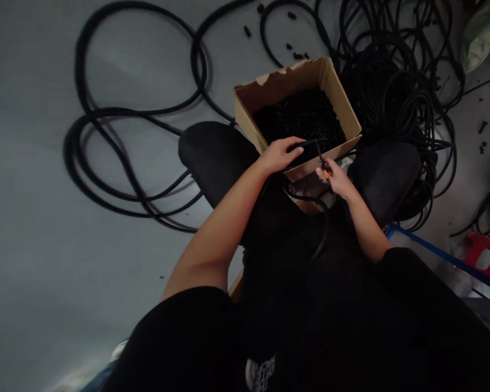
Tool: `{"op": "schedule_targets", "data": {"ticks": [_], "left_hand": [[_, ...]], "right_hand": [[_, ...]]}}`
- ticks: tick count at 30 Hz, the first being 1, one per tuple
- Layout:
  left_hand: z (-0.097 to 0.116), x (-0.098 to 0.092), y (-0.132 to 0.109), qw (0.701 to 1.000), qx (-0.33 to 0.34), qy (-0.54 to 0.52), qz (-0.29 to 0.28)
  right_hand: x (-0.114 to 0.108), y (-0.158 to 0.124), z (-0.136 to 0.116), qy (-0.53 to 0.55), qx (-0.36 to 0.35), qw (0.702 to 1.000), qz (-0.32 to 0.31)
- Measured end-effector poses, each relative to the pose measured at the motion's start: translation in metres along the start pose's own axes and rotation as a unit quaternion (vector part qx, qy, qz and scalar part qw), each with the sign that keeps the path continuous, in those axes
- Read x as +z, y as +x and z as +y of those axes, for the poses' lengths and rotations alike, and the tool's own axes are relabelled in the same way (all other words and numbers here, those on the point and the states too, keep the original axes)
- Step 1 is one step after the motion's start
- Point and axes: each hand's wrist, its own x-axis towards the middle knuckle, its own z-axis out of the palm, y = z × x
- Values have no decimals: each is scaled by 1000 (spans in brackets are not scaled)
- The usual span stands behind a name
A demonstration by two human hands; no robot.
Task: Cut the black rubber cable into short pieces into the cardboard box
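Observation:
My left hand [283,154] is closed round a black rubber hose [310,142], its end pointing right over the cardboard box [245,117]. In my right hand [335,177] is a pair of scissors [320,155] with black and orange on the handles. The dark blades point up toward the hose end near the box's front edge. Whether the blades touch the hose I cannot tell. Many short black cut pieces [298,117] fill the bottom of the box, which stands between my knees. A length of hose [325,218] curves across my lap below my hands.
Large loops of black hose [81,71] lie on the grey floor at the left. A tangled heap of hose [392,92] sits right of the box. Loose short pieces [247,31] are scattered behind it. A blue bar [441,253] and a red plastic object [484,253] are at the right.

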Motion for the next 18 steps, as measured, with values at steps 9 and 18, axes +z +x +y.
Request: {"op": "schedule_targets", "data": {"ticks": [9,18], "left_hand": [[7,3,-23,999,1,48,-11],[-1,15,-21,997,5,74,-30]], "right_hand": [[10,3,1,53,55,997,3],[12,5,-2,49,89,994,31]]}}
